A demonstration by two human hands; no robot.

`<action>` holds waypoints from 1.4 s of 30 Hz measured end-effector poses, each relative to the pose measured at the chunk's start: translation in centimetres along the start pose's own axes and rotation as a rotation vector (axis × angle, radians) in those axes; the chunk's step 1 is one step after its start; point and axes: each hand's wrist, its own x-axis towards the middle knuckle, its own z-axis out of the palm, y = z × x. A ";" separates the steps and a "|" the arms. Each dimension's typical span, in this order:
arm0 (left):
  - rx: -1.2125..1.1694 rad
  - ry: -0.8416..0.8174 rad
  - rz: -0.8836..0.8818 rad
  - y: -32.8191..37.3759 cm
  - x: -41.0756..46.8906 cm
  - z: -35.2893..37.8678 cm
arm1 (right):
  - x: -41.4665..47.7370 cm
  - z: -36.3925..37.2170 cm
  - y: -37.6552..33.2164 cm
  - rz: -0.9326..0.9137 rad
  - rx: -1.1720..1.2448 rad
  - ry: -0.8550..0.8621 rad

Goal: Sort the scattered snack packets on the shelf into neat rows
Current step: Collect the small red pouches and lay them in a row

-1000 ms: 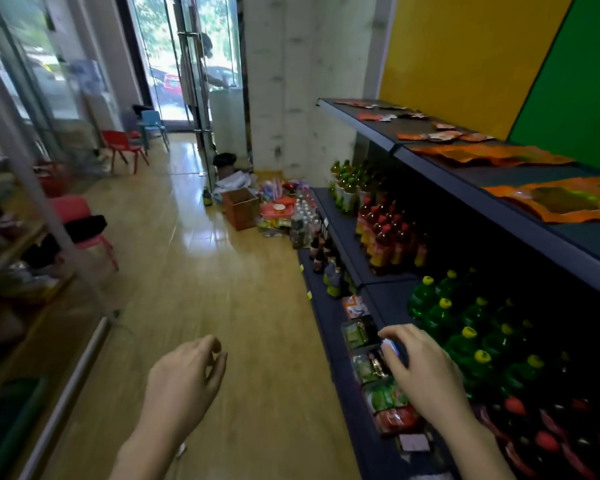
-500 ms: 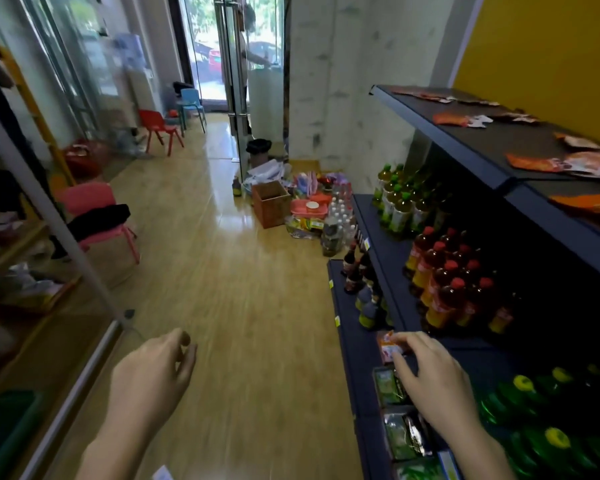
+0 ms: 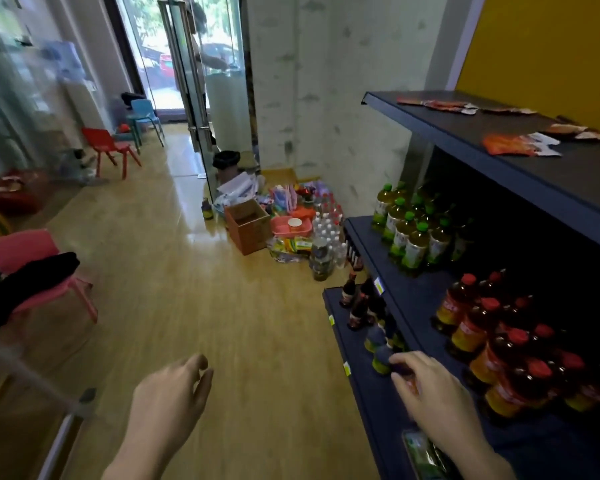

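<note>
Left hand [image 3: 168,396] over the wood floor, fingers loosely curled, holding nothing. Right hand [image 3: 430,396] low over the bottom shelf [image 3: 364,403], fingertips by the small bottles [image 3: 374,337] (blurred; cannot tell whether it grips anything). Snack packets [image 3: 513,145] lie scattered on the top shelf [image 3: 465,126], well apart from both hands.

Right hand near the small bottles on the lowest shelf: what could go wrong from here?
The right hand is close to the small blue-capped bottles standing near the front edge of the dark blue metal bottom shelf; a bump could topple them to the wooden floor. The green clear-wrapped packet beside the forearm might be swept off.
</note>
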 end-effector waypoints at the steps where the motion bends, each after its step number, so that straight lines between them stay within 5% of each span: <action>1: 0.005 0.033 0.026 -0.2 2.7 -0.5 | 1.9 -0.3 -0.7 0.014 0.003 0.034; 9: -0.024 0.205 0.329 3.2 20.8 -4.0 | 13.1 -5.9 -4.3 0.113 -0.077 0.307; 14: -0.134 0.254 0.466 7.6 29.0 -3.4 | 18.2 -8.7 -3.6 0.169 -0.068 0.333; 23: -0.419 0.329 0.779 20.2 42.8 -5.8 | 26.4 -17.3 -1.2 0.198 -0.149 0.529; 28: -0.580 0.367 0.943 28.4 47.9 -8.7 | 28.9 -22.9 1.3 0.363 -0.241 0.693; 33: -0.691 0.260 1.122 36.5 50.0 -9.7 | 29.5 -25.4 4.2 0.587 -0.270 0.811; 42: -0.629 -0.101 1.328 48.2 50.4 -7.0 | 30.5 -24.6 6.5 1.153 -0.174 0.703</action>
